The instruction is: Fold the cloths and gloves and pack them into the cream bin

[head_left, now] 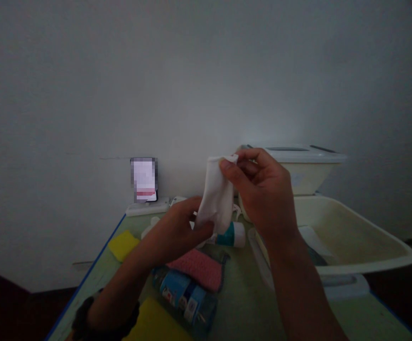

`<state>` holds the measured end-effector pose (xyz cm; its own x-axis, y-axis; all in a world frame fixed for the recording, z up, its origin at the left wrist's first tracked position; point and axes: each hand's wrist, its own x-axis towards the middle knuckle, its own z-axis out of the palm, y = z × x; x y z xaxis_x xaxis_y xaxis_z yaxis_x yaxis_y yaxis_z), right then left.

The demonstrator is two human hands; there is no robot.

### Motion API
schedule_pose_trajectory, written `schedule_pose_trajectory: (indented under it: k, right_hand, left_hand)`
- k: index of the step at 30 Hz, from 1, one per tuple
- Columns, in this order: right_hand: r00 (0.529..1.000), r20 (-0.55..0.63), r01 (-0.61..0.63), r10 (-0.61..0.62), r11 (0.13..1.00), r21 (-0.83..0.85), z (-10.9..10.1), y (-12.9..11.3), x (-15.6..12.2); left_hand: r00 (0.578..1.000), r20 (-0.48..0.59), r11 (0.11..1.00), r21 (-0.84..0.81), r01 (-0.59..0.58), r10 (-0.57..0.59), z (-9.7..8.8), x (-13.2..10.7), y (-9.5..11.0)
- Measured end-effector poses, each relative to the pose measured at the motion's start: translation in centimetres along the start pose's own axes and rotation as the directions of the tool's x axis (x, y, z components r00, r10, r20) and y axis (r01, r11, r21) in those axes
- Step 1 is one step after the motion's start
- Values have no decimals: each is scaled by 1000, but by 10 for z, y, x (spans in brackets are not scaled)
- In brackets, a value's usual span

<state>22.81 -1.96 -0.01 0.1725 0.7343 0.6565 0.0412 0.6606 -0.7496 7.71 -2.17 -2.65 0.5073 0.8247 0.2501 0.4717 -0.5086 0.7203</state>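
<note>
Head view: white sock-like cloth (217,192) held up between two hands, centre of the frame.
Right hand (268,194) pinches its top edge, left hand (178,227) grips its lower end; the step in hand looks like holding it out in the air, and any next move calls for a secure pinch, clear of the pink pad (201,269) and bottle (179,289), lower centre; cream basin (369,225), right.

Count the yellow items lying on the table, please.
2. One yellow item is near the left edge of the table, beyond the left forearm; the other yellow item is at the bottom, beside the blue-labelled bottle, cut off by the frame. More may be hidden.
</note>
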Motion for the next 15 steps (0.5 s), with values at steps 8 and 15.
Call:
schedule_pose_trajectory:
  k: [8, 15]
  right_hand:
    - [1000, 7, -20, 20, 1000, 1, 0, 0, 0]
    - [1000, 5, -19, 19, 1000, -4, 0, 1, 0]
  left_hand:
    - [999, -7, 984, -170, 50, -52, 0, 3, 1]
    - [998, -14, 984, -172, 55, -59, 0, 3, 3]
